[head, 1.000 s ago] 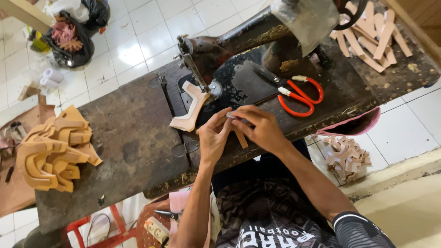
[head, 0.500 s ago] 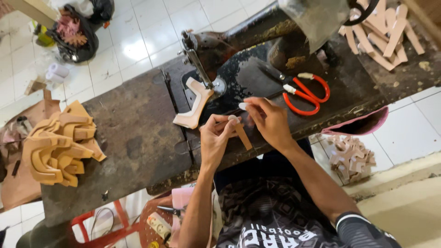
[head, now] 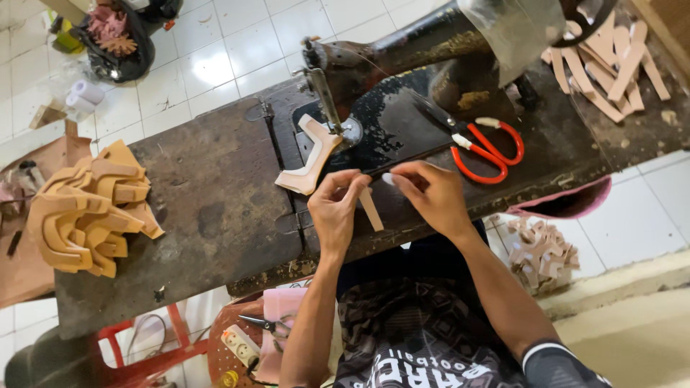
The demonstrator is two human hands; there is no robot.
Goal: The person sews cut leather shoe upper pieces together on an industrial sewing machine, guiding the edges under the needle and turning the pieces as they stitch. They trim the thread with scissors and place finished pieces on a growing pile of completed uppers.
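Left hand (head: 336,213) pinches the tan strip (head: 371,208), right hand (head: 429,195) pinches thread (barely visible); centre-frame needle (head: 336,128) could prick fingers.

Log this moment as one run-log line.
left hand: pinching tan strip | right hand: fingers at strip's top end | Y-shaped piece: under sewing machine needle | red scissors: idle
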